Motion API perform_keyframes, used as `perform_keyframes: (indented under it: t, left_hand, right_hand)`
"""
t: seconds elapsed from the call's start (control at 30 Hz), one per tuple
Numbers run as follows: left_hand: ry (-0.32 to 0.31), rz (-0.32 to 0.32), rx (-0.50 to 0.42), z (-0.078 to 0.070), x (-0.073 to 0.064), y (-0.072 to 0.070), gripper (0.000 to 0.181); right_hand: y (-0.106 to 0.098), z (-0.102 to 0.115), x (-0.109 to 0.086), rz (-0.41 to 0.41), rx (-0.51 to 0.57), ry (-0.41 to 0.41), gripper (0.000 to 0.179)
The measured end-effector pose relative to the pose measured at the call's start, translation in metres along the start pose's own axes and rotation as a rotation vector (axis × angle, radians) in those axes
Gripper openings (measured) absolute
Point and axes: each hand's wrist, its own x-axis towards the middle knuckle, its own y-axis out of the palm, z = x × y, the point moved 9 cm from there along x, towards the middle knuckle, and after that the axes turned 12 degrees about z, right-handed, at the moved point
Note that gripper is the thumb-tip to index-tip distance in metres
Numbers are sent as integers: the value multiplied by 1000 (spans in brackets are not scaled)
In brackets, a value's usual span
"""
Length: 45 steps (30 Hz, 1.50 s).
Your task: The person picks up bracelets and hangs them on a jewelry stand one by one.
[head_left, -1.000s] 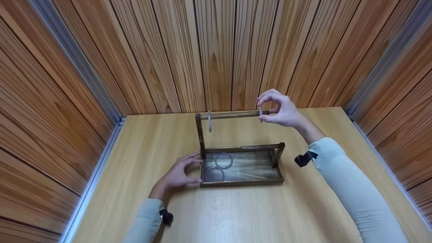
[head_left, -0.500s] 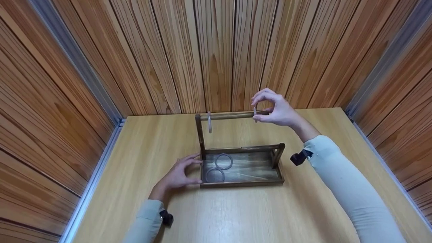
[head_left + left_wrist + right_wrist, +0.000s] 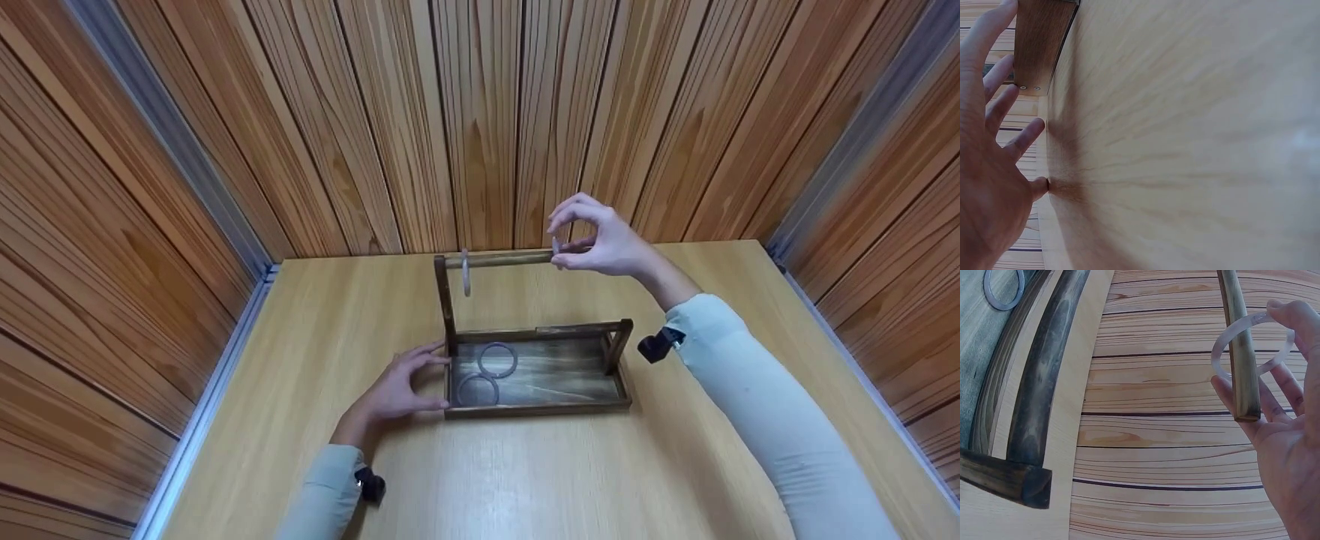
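Note:
My right hand pinches a pale translucent bangle between thumb and fingers. That bangle encircles the upper bar of a dark wooden jewelry stand, inward of the bar's free right end. Farther left on the same bar hangs another bangle. Two more bangles, one behind the other, lie at the left of the stand's tray. My left hand has its fingers spread and fairly straight, touching the tray's left end.
A lower, shorter bar runs along the tray's back, with an upright at its right. The stand sits on a light wooden table. Wood-plank walls enclose the back and both sides.
My right hand has slid the pinched bangle leftward along the upper bar, away from its free end. The left hand, the tray and the other bangles have stayed put.

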Motion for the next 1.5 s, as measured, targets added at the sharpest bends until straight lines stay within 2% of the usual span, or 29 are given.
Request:
perform_keyframes:
  t: [0.23,0.43,0.63,1.1,1.5]
  left_hand:
    - [-11,6,-12,1,-2,2,73]
    - [-21,2,-20,0,-1,1,73]
    - [-22,-2,-10,0,-1,1,74]
    - [-13,0,-7,0,-1,0,74]
    - [-22,10,-26,5,0,4,72]
  right_hand:
    - [8,1,7,39,-3,24,39]
    - [10,4,12,35,6,16,37]
    - [13,7,17,37,-31,-8,39]
    - [26,16,27,75,-99,21,38]
    - [44,21,37,108,-93,-22,39]
